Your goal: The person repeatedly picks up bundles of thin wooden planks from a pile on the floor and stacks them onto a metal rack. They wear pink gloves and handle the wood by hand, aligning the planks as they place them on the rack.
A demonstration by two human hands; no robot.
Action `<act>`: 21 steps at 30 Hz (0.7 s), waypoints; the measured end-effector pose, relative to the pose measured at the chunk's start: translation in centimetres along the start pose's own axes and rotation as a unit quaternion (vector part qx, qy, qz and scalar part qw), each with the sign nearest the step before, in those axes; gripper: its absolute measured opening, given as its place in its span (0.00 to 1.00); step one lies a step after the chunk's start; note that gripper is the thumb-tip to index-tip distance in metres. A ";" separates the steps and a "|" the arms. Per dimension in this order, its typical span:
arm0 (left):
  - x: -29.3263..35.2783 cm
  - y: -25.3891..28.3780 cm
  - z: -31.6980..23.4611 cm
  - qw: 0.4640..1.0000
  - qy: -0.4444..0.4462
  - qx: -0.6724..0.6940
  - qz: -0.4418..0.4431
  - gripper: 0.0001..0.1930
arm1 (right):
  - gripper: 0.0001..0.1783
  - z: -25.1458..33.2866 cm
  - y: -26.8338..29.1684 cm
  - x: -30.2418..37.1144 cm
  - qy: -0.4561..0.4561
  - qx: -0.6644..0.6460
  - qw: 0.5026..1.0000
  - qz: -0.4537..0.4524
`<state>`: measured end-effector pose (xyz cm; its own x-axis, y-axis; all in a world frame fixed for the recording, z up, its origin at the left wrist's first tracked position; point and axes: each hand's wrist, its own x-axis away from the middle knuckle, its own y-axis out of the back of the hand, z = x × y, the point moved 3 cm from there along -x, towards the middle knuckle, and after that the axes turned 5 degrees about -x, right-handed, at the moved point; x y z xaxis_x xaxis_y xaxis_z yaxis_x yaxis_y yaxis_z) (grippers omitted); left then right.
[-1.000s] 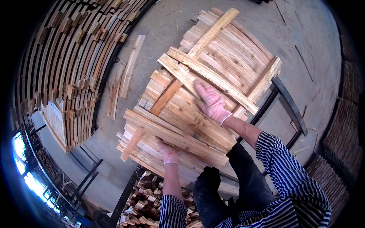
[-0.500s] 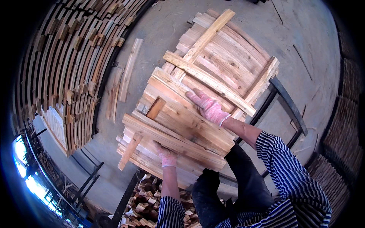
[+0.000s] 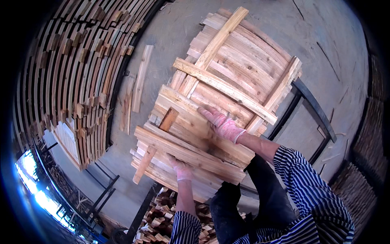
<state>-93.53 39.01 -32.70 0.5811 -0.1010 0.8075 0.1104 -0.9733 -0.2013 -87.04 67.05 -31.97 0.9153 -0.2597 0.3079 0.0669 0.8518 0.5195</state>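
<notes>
- Nearer me than a second ago: the board (image 3: 176,97) under my right hand (image 3: 223,125) has slid away from the bar (image 3: 225,90), widening the gap.
- My right fingers lie nearly straight and close together on that board — to guide it flat, I judge. Whether the thumb pinches, I cannot tell.
- My left hand (image 3: 181,167) sits at the near edge of the plank (image 3: 178,148), fingertips up to it, likely as a stop; I cannot tell if they grip.
- A strip (image 3: 144,165) juts out at near left — probably laid crosswise to part the layers.
- The bar rests slantwise over crosspieces on the far half of the pile (image 3: 252,61).
- A black frame (image 3: 317,107) shows at right, seemingly bearing the pile.
</notes>
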 end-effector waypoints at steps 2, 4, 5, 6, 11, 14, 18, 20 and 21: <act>-0.1 1.2 -0.1 1.000 -0.010 0.011 -0.014 0.44 | 0.42 1.6 4.4 -2.7 -0.070 0.127 0.989 0.000; 0.5 1.3 -0.1 0.999 -0.003 0.017 -0.027 0.45 | 0.35 0.2 8.4 -3.5 -0.055 0.227 0.968 -0.089; 0.5 0.7 0.0 1.000 -0.010 0.012 -0.002 0.45 | 0.32 -2.0 10.0 -3.1 -0.027 0.249 0.958 -0.143; 0.6 0.3 -0.1 1.000 -0.019 0.006 0.023 0.46 | 0.30 -2.9 10.7 -3.1 -0.007 0.173 0.977 -0.125; 0.4 0.1 -0.3 0.999 -0.031 -0.006 0.012 0.46 | 0.27 -1.8 5.9 -1.1 -0.260 -0.234 0.937 -0.005; 0.5 -1.1 -0.8 0.999 -0.047 -0.022 0.001 0.45 | 0.23 -0.3 3.8 1.4 0.012 0.088 0.990 -0.108; 2.5 -4.4 -1.3 0.998 -0.028 0.000 0.057 0.47 | 0.27 5.6 5.0 2.5 -0.040 0.135 0.989 -0.042; 4.2 -8.8 -1.4 0.992 -0.001 0.005 0.127 0.47 | 0.31 6.8 3.7 6.0 -0.004 0.022 1.000 -0.021; 4.1 -10.2 -0.9 0.997 -0.016 -0.013 0.079 0.47 | 0.33 6.7 2.5 7.8 0.089 -0.031 0.994 -0.056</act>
<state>-92.96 48.30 -26.85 0.6153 -0.2472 0.7485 -0.0048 -0.9507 -0.3100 -82.40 64.05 -22.92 0.9562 -0.2745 0.1016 0.1917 0.8496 0.4913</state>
